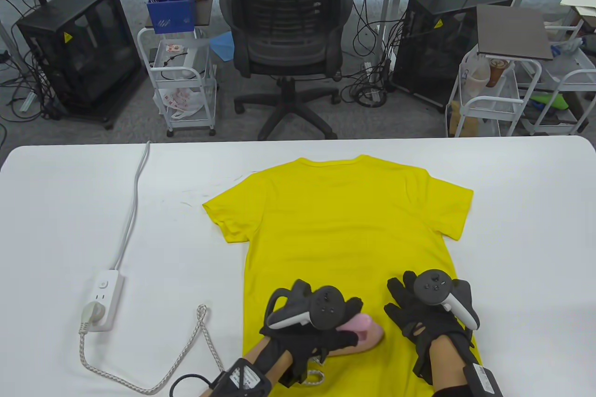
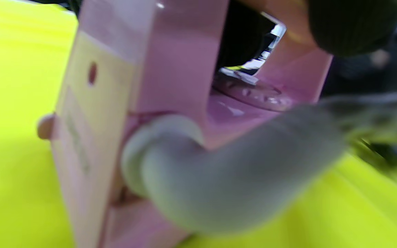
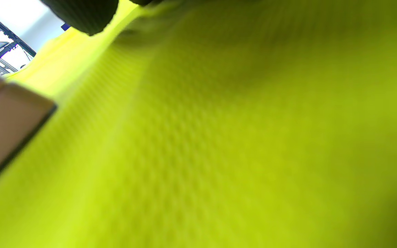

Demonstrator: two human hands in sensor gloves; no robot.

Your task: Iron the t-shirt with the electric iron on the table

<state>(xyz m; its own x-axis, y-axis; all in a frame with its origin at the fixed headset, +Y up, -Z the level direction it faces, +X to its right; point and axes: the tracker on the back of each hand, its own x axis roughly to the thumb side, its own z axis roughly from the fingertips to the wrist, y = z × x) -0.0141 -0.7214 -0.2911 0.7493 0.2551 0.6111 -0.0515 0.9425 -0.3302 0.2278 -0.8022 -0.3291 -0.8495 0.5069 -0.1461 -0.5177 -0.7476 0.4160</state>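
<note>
1. The left hand (image 1: pixel 309 318) grips the pink iron (image 1: pixel 361 336), sole down on the yellow t-shirt (image 1: pixel 344 229) near its hem.
2. The right hand (image 1: pixel 428 318) rests flat, fingers spread, holding nothing.
3. Lingering there might scorch the fabric (the cord (image 1: pixel 195 350) could snag too).

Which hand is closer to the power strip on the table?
Left. The left hand holds the iron on the shirt's hem, nearer the power strip; the right hand rests farther right.

Table view looks down from the near edge; both wrist views hug the t-shirt (image 1: pixel 344 234).
</note>
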